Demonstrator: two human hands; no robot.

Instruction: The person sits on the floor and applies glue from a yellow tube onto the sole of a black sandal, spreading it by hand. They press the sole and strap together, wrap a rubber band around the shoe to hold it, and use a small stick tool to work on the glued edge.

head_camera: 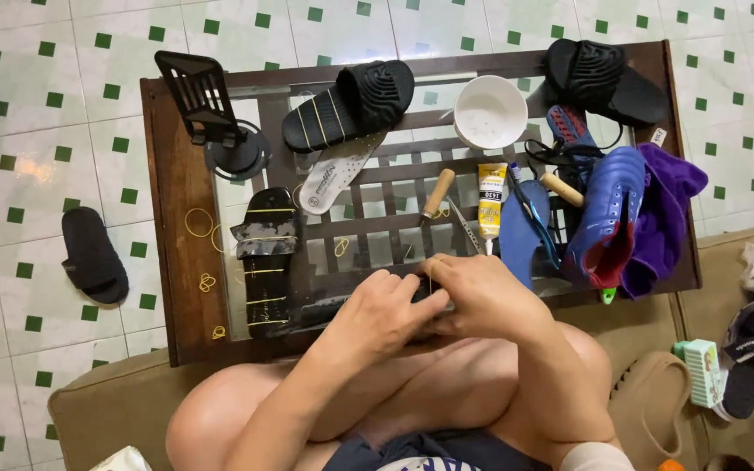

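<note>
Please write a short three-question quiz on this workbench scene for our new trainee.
1. True or false: the white bowl stands on the glass-topped table.
2. What lies between the wooden-handled tool and the blue insole? A) glue tube B) brush
3. What do the left hand and right hand press between them?

Key: 1 true; 2 A, the glue tube; 3 a dark sandal, mostly hidden.

**Dark slide sandal sitting between two hands**

The black slide sandal (325, 307) is lying across the near edge of the table, stretching leftward as a long dark, glossy shape; its right end is sitting hidden under the left hand (383, 311) and right hand (475, 295), which are closing over it together; a thin rubber band (430, 281) is showing taut between the fingers.
</note>
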